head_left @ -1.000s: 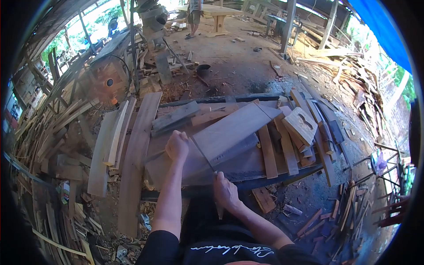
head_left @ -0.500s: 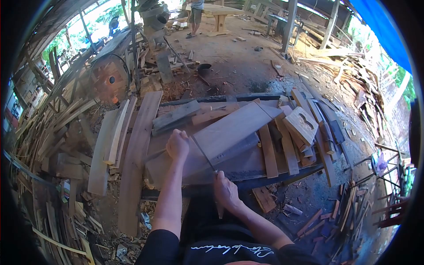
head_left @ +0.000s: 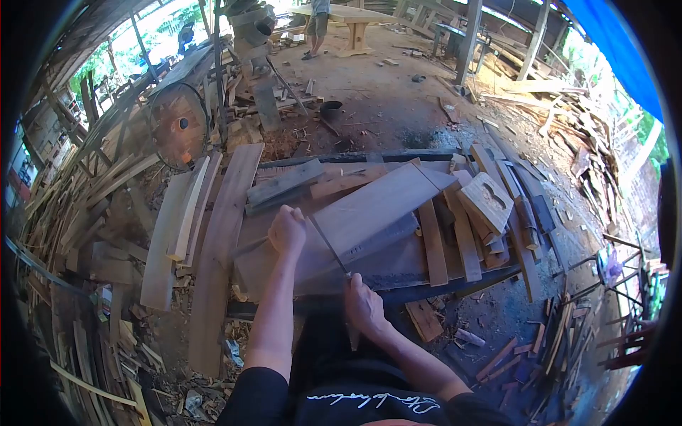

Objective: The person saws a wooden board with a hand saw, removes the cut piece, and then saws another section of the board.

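Observation:
A thin, dark, straight tool [head_left: 329,246] runs slantwise over a wide grey-brown board [head_left: 380,206] on the low work surface. My left hand [head_left: 288,231] is closed at the tool's upper end, above the left part of the board. At its lower end my right hand [head_left: 364,305] is closed round the handle, just off the board's near edge. The board lies tilted, its far end up to the right. A block with a curved cut-out [head_left: 486,201] rests on narrow strips to the right.
Long planks [head_left: 226,255] lie at the left. A round fan-like guard [head_left: 179,124] stands behind them. Scrap wood is piled at far left and far right [head_left: 586,135]. A person [head_left: 317,28] stands at the back beside a wooden table [head_left: 357,33].
The whole view has shifted very slightly. Both hands keep their hold on the tool, in nearly the same place.

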`<state>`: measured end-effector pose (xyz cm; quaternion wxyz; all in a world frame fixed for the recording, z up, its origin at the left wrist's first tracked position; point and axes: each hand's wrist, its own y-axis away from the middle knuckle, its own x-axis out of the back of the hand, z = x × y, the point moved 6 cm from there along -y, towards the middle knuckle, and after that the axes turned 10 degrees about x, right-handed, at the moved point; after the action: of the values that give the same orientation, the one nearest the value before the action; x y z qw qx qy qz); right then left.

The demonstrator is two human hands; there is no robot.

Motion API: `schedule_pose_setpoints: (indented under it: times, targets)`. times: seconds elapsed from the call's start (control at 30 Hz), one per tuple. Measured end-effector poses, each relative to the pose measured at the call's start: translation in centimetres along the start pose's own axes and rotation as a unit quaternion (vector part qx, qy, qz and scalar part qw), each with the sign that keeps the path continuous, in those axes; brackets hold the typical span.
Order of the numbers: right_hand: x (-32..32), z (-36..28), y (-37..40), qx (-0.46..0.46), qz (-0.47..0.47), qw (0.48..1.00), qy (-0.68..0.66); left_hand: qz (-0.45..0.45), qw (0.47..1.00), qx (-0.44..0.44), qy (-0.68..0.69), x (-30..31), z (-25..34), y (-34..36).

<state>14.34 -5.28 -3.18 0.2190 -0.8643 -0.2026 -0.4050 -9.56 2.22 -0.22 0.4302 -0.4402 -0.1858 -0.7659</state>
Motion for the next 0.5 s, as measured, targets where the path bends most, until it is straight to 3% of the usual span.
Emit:
schedule_pose_setpoints:
  times: [0.2,0.5]
  targets:
    - [0.05,0.03,-0.08,-0.001,0.0,1.0,0.001,0.051,0.998,-0.016,0.023,-0.19,-0.26,-0.19]
    - [0.17,-0.06,-0.11,-0.005,-0.011,1.0,0.003,0.018,1.0,-0.009,0.003,-0.13,-0.09,-0.07]
